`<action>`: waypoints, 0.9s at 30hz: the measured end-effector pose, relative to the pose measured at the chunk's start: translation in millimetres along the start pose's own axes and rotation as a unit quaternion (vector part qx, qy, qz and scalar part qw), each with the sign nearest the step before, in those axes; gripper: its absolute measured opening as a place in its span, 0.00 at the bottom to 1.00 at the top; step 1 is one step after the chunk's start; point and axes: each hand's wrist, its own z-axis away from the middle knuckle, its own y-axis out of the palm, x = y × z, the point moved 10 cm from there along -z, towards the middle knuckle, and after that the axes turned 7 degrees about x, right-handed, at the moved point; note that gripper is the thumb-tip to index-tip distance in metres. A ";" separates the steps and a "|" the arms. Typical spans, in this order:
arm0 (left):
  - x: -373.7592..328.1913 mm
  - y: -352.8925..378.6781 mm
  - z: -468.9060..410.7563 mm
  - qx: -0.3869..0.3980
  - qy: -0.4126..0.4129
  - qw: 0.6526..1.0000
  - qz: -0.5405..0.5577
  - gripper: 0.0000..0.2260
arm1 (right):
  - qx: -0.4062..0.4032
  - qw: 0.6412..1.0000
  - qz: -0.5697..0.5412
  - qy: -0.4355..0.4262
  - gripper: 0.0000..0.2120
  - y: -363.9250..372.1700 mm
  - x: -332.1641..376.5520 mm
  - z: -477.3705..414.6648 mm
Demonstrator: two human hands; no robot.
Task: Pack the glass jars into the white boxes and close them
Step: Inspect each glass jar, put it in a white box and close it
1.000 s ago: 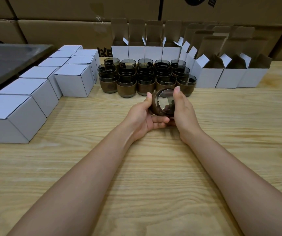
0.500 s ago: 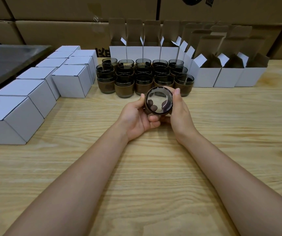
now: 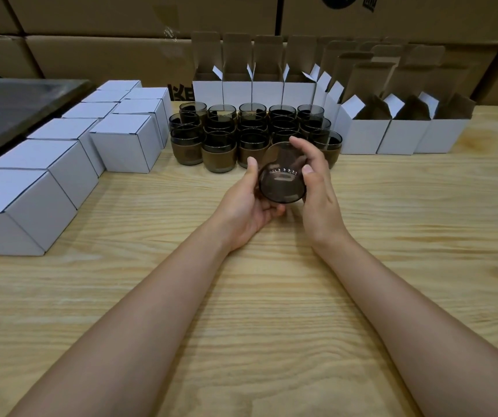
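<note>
A smoky glass jar (image 3: 282, 180) is held tilted above the wooden table, its round end turned toward me. My left hand (image 3: 249, 203) cups it from below and the left, thumb up along its side. My right hand (image 3: 316, 182) grips it from the right, fingers curled over its top. Behind it stand several more dark glass jars (image 3: 219, 150) with brown bands, grouped in rows. Open white boxes (image 3: 365, 135) with raised flaps stand behind and to the right of the jars.
Several closed white boxes (image 3: 126, 142) line the left side of the table (image 3: 271, 311) in two rows. A dark metal surface (image 3: 16, 106) lies at the far left. Large brown cartons (image 3: 106, 52) form a wall behind the table.
Both hands have turned the jar between them, so its face tips a different way. My right fingers have moved up over the jar's top. The hands stay in about the same place.
</note>
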 end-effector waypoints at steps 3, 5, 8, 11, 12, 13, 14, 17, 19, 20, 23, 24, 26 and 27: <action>-3.1 4.1 -0.1 0.016 0.014 1.000 -0.021 0.26 | 0.013 1.000 0.014 -0.019 0.20 2.7 3.9 1.0; -5.2 6.1 0.0 0.026 0.027 0.999 -0.038 0.27 | 0.020 0.999 0.014 -0.028 0.20 5.1 6.8 2.1; -7.6 8.2 1.9 0.040 0.043 0.997 -0.044 0.25 | 0.017 0.998 0.043 -0.050 0.21 6.5 11.5 3.8; -9.5 7.7 2.2 0.043 0.050 0.997 -0.042 0.23 | 0.010 0.994 0.079 -0.079 0.20 7.8 17.5 5.6; -10.4 7.0 2.0 0.041 0.056 0.997 -0.043 0.22 | 0.007 0.992 0.089 -0.087 0.20 8.0 19.2 6.2; -11.8 6.2 2.1 0.038 0.064 0.996 -0.045 0.22 | 0.004 0.990 0.102 -0.093 0.20 8.0 20.5 6.7; -13.6 4.6 2.0 0.032 0.075 0.996 -0.047 0.23 | 0.002 0.988 0.117 -0.096 0.20 8.1 21.3 7.1; -20.0 -2.8 1.3 0.009 0.111 0.992 -0.054 0.22 | 0.002 0.990 0.117 -0.075 0.20 8.6 17.4 8.1; -24.9 -7.7 1.4 -0.005 0.133 0.989 -0.059 0.21 | -0.025 0.995 0.091 -0.044 0.28 5.4 13.6 9.8; -26.9 -9.1 1.9 -0.009 0.142 0.988 -0.057 0.19 | -0.047 0.995 0.088 -0.024 0.33 3.2 11.5 11.1; -29.7 -10.0 4.1 -0.018 0.157 0.986 -0.054 0.16 | -0.067 0.994 0.084 0.029 0.37 6.1 1.1 13.1; -30.3 -8.6 4.4 -0.016 0.161 0.985 -0.054 0.15 | -0.061 0.995 0.068 0.045 0.36 9.4 -4.1 13.0; -31.3 -4.6 4.2 -0.006 0.167 0.985 -0.051 0.14 | -0.055 0.996 0.045 0.062 0.31 13.0 -11.8 13.1; -31.5 -3.6 4.0 -0.005 0.168 0.985 -0.048 0.15 | -0.056 0.995 0.039 0.067 0.30 12.9 -14.2 13.2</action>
